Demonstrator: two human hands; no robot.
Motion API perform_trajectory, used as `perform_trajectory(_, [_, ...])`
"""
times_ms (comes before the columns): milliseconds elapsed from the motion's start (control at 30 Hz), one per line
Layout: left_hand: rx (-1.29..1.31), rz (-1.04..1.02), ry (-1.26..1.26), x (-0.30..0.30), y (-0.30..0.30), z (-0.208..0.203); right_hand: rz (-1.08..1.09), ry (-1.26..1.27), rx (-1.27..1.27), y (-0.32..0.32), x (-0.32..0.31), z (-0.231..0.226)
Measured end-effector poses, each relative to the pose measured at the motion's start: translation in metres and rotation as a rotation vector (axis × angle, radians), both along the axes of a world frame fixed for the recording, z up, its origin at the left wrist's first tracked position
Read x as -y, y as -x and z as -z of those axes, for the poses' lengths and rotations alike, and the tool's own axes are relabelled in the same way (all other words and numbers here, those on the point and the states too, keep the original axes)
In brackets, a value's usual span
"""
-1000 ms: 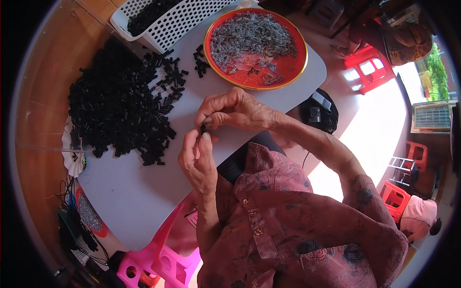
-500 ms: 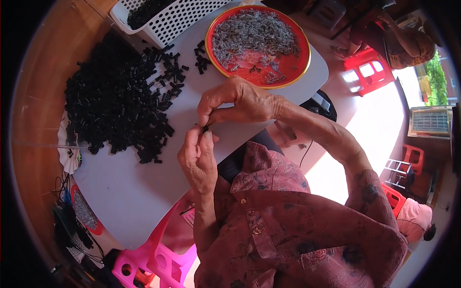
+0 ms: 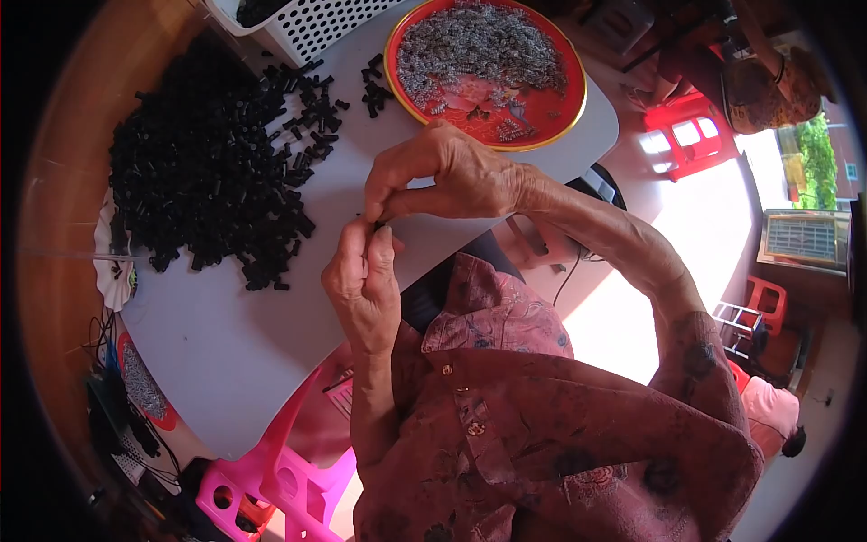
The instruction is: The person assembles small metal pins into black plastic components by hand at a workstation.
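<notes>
My left hand (image 3: 364, 294) and my right hand (image 3: 456, 176) meet fingertip to fingertip above the table. A small black tube-like piece is pinched between them, mostly covered by the fingers. Left of my hands spreads a large heap of short black tubes (image 3: 208, 172), with some strays along its right side. Beyond my right hand, a round red tray (image 3: 470, 125) with a gold rim carries a pile of small silvery metal springs (image 3: 479, 54). I cannot make out whether a spring is in my fingers.
A white perforated basket (image 3: 325, 29) with black pieces stands at the far left of the white table (image 3: 208, 370). Below the near edge is a pink plastic stool (image 3: 307, 488). Another person sits at the upper right by a red stool (image 3: 691, 135); one in pink (image 3: 768, 415) is at the lower right.
The view has shifted slightly, so the table things sit a little higher and further left. My hands stay together; the black piece shows less between the fingertips.
</notes>
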State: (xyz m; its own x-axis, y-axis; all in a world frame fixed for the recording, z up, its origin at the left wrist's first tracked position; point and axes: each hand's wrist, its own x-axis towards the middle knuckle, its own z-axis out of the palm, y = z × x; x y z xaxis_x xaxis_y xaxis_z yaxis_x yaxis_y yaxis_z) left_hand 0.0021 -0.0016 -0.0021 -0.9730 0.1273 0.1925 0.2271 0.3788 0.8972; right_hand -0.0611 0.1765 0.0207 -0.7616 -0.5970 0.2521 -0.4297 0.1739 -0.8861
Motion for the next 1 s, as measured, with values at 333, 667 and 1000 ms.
perform_trajectory(333, [0.193,-0.093,-0.301,0.0,0.002,-0.011,0.159,-0.107,-0.203,-0.021,0.014,0.0])
perform_trajectory(667, [0.203,-0.109,-0.25,0.0,0.005,-0.012,0.261,-0.207,-0.53,-0.021,0.021,0.011])
perform_trajectory(1000, [0.04,-0.164,-0.169,-0.002,0.004,-0.002,0.291,-0.22,-0.681,-0.025,0.033,0.024])
